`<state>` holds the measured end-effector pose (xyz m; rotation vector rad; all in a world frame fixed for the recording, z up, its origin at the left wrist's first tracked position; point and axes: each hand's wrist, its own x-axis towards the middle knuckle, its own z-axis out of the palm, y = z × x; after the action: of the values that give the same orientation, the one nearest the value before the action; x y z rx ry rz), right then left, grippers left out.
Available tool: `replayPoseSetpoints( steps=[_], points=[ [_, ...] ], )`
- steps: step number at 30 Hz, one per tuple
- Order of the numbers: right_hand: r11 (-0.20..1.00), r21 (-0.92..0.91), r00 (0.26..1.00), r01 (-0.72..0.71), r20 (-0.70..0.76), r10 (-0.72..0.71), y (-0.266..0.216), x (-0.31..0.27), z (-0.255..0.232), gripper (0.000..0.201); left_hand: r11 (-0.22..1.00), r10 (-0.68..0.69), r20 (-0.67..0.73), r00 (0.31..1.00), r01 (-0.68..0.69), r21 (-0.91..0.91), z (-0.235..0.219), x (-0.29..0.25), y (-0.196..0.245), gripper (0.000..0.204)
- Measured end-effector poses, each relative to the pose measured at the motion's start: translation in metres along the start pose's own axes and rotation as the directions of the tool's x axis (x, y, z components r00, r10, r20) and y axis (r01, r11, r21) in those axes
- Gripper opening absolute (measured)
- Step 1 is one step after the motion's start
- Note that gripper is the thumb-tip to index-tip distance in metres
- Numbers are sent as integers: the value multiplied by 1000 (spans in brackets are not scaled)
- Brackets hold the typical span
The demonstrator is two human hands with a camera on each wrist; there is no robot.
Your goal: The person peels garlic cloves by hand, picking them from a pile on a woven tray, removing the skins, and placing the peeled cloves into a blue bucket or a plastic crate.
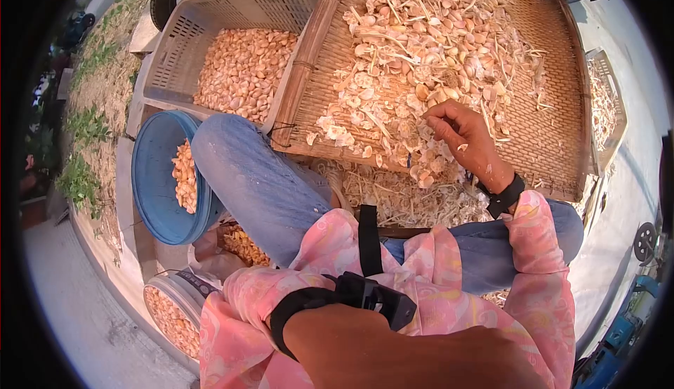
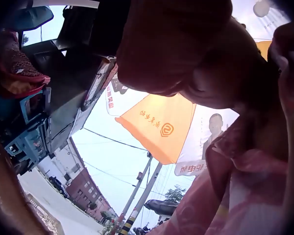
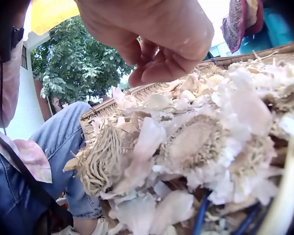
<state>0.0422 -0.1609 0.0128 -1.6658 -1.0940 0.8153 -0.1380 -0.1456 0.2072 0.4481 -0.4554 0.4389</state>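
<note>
My right hand (image 1: 463,136) hovers over the near part of a woven tray (image 1: 554,129), fingers loosely curled and nothing visible between them. Below it lie loose garlic cloves (image 1: 422,92), papery skins (image 1: 340,135) and dry stalks. The right wrist view shows the curled fingers (image 3: 161,68) above torn skins and a garlic root end (image 3: 105,159) with stringy roots. Raised close to the head camera, my left hand (image 1: 421,354) shows only its back and wrist; its fingers are hidden. In the left wrist view it is near the person's chin and neck.
A plastic crate (image 1: 168,59) of cloves stands left of the tray. A blue bucket (image 1: 151,178) and a white bucket (image 1: 165,284), both holding cloves, stand by the left leg. Skins and stalks (image 1: 421,196) lie below the tray. Another crate (image 1: 618,108) sits at right.
</note>
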Motion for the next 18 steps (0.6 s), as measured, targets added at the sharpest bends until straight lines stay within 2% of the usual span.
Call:
replayPoseSetpoints(
  steps=[4, 6, 11, 14, 15, 18],
  points=[
    [983, -156, 995, 95, 27, -92, -6, -2, -2, 6, 995, -54, -85, 995, 47, -87, 4, 12, 8, 13],
    [976, -179, 992, 127, 22, -125, -7, -3, 0, 6, 996, -21, -54, 998, 16, -91, 6, 9, -3, 13],
    [973, -197, 993, 121, 27, -118, -18, -3, -1, 7, 985, -141, -45, 989, 135, -112, 9, 12, 14, 13],
    [986, -158, 998, 42, 42, -36, -22, -4, 2, 6, 983, -180, -17, 984, 179, -46, 6, 13, 29, 13],
    [972, -197, 992, 125, 51, -117, -20, -3, 2, 6, 985, -168, -33, 985, 167, -43, 8, 12, 29, 12],
    [962, -201, 983, 185, 58, -177, -20, -5, 4, 7, 987, -155, -69, 985, 152, -53, 12, 12, 28, 12]
  ],
)
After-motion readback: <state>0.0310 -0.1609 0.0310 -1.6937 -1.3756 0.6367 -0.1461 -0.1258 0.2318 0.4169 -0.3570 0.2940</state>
